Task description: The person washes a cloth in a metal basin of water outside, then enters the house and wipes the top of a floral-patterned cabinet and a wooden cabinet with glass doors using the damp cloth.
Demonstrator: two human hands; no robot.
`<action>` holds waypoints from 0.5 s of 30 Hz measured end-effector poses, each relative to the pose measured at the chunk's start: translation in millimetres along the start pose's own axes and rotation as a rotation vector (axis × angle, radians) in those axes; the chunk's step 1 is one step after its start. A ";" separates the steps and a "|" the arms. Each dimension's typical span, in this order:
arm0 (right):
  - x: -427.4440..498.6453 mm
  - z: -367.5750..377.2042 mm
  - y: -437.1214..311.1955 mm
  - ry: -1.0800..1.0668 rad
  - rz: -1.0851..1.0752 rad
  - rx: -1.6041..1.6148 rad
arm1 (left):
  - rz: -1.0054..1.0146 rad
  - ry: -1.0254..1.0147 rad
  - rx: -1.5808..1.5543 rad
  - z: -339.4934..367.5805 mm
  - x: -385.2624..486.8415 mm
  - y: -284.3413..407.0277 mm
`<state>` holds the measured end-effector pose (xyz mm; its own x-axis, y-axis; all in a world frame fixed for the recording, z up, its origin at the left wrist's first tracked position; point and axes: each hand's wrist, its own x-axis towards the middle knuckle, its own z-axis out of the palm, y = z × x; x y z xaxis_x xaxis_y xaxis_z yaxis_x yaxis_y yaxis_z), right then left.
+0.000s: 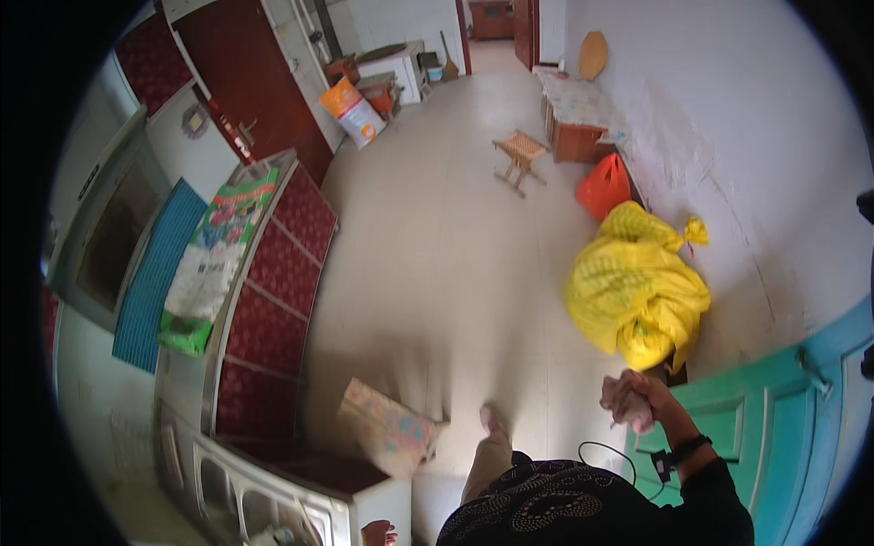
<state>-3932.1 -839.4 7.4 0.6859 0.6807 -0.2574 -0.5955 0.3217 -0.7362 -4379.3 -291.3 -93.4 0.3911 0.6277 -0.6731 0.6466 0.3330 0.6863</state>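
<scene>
My right hand (654, 388), with a black band on its wrist, is closed around a crumpled greyish-pink thing (627, 408), perhaps a cloth. It is just below a big yellow sack (635, 293) by the right wall. A thin black cable (608, 445) loops beside that forearm. At the bottom edge my left hand (379, 533) shows only in part, fingers curled, close to the end of the sink counter. Whether it holds anything cannot be seen. In front of my foot and to its left, a cardboard box (392, 428) lies on the floor.
A long counter (273, 300) with dark red doors runs along the left, bearing a green and white sack (212, 263). A green door (730, 437) stands at the right. Farther ahead are a red plastic bag (604, 185), a folding stool (521, 160) and a low cabinet (577, 140).
</scene>
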 end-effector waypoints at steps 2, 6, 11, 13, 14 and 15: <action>26.1 -1.9 -26.6 0.145 0.084 0.252 | -0.028 -0.021 0.135 60.8 58.2 98.7; 82.6 -16.7 -85.6 0.322 0.042 0.236 | 0.280 -0.246 0.206 188.1 157.1 300.6; 153.0 -59.6 -133.5 0.544 -0.072 0.291 | 0.684 -0.346 0.631 329.4 271.2 482.9; 198.9 -86.2 -151.8 0.763 -0.035 0.284 | 0.807 -0.320 0.597 365.8 324.6 517.5; 231.6 -104.9 -168.0 0.546 -0.043 0.190 | 0.804 -0.273 0.601 375.1 348.3 525.3; 267.5 -118.5 -179.6 0.313 -0.203 0.168 | 0.876 -0.262 0.800 381.0 372.1 533.8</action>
<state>-3592.1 -793.1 -3.3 0.8752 0.3674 -0.3147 -0.4773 0.5495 -0.6857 -3639.1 -148.1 -82.6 0.9589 0.2304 -0.1653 0.2823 -0.7191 0.6350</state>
